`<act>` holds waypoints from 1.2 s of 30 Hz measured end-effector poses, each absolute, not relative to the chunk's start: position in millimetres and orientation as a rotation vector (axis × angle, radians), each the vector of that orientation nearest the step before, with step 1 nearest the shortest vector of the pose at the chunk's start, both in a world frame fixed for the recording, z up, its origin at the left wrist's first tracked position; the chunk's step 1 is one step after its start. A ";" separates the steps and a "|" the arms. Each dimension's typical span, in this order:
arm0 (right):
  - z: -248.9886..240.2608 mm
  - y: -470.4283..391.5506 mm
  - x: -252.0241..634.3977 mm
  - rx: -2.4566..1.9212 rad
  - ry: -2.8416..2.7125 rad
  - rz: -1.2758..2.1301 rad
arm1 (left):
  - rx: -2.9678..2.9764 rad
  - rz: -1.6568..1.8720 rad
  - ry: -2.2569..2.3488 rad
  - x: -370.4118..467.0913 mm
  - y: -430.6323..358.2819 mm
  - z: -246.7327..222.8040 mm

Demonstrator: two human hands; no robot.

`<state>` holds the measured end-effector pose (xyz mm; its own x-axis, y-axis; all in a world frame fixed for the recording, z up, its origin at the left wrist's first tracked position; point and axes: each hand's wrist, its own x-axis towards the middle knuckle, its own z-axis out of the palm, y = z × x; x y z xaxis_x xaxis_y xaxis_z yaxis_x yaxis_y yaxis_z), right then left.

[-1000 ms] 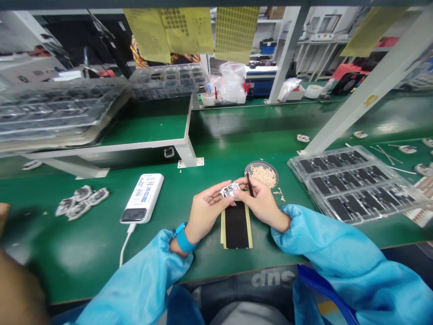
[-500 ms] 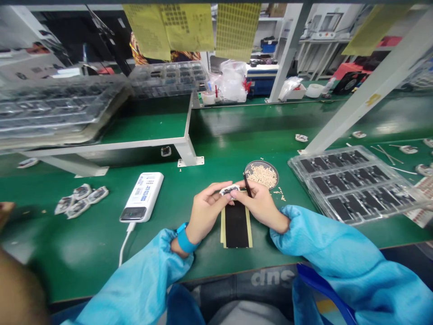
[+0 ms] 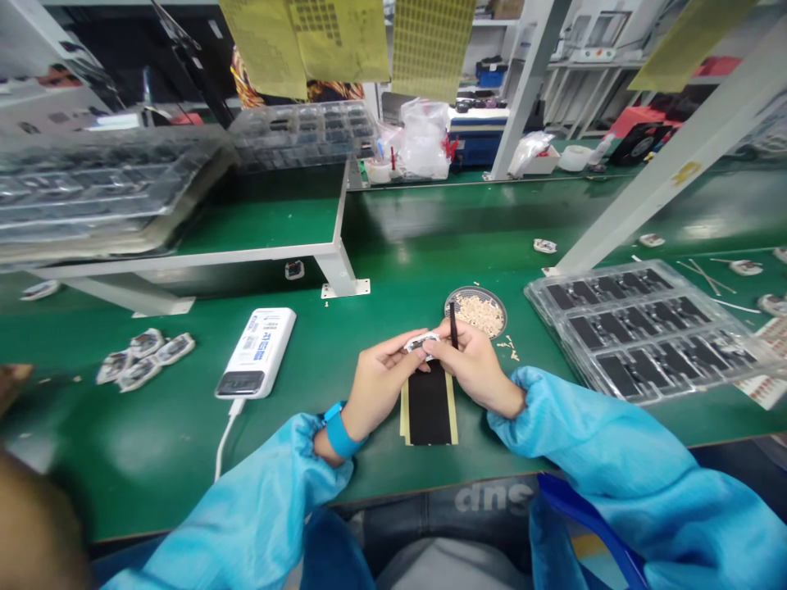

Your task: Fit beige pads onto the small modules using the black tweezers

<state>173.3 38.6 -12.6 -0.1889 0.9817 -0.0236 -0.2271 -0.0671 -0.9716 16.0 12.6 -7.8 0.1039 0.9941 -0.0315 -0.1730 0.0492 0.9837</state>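
Observation:
My left hand [image 3: 384,373] is closed on a small white-rimmed part [image 3: 419,341] with dark electronics inside. The thumb and fingers of my right hand [image 3: 473,360] press on the same part from its other side. A slim black stick-like tool [image 3: 453,324] rises nearly upright from the grip of my right hand; its lower end is hidden. Below both hands, a black sheet with pale yellow edges [image 3: 429,410] lies on the green table [image 3: 381,479]. Just beyond my right hand stands a round dish [image 3: 505,315] of small beige pieces, with a few scattered beside it.
Clear trays [image 3: 645,324] of black parts are stacked at right. To the left lie a white power bank [image 3: 258,352] with a cable and several white-rimmed parts [image 3: 144,360]. A raised shelf [image 3: 276,221] carries more trays. Another person's arm [image 3: 34,516] shows at far left.
The black tool in my right hand has swung more upright. Both hands have shifted slightly, still holding the white-rimmed part. The whole view has moved a little.

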 end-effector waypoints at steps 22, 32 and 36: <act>-4.4 46.0 170.3 -1.055 -1.410 1.224 | 1.373 1.335 1.139 19.6 12.3 -17.6; -9.6 66.4 189.4 -1.073 -1.746 1.054 | 1.327 1.321 1.173 21.6 21.5 -20.0; 2.7 65.1 203.4 -0.947 -1.900 0.657 | 1.726 1.261 1.332 12.5 18.2 -18.2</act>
<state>203.4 65.1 2.7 -0.3144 0.8202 0.4779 0.3501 0.5681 -0.7447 12.5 18.2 -18.2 0.0389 0.9488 0.3135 0.3646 -0.3055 0.8796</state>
